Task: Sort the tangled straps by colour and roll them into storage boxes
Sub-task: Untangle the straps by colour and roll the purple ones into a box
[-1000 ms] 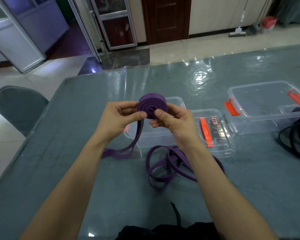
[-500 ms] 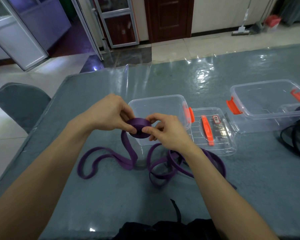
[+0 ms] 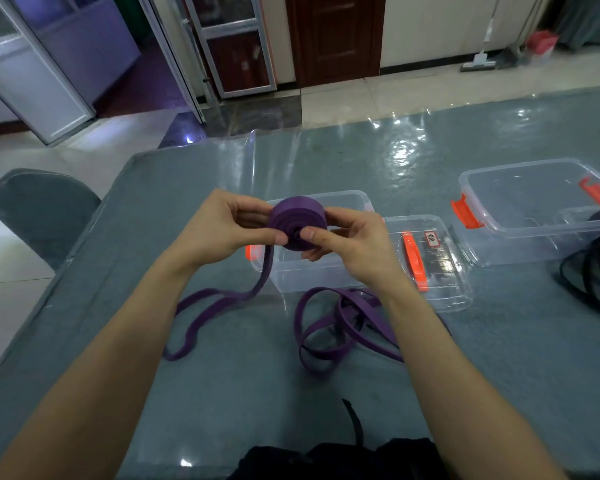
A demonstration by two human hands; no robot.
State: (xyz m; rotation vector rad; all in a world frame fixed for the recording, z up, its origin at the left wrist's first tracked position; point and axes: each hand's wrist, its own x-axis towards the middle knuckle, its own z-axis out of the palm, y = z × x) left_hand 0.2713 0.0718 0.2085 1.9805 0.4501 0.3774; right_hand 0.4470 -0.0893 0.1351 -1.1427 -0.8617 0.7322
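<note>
A purple strap roll (image 3: 293,216) is held up between both hands above a clear storage box (image 3: 326,271). My left hand (image 3: 219,226) pinches its left side with thumb and fingers. My right hand (image 3: 347,240) grips its right side, thumb pressed on the coil's centre. The strap's loose tail (image 3: 219,299) hangs from the roll and snakes left across the table. More purple strap (image 3: 340,323) lies in tangled loops under my right forearm.
The box's lid (image 3: 440,271) with an orange handle lies beside it. A second clear box (image 3: 534,209) with orange latches stands at the right. Black straps (image 3: 589,275) pile at the right edge, more black material (image 3: 326,459) at the near edge. A grey chair (image 3: 39,209) stands left.
The roll has turned from lying flat and low over the box to facing me, lifted higher. It looks thicker, and the loose tail on the left has shifted.
</note>
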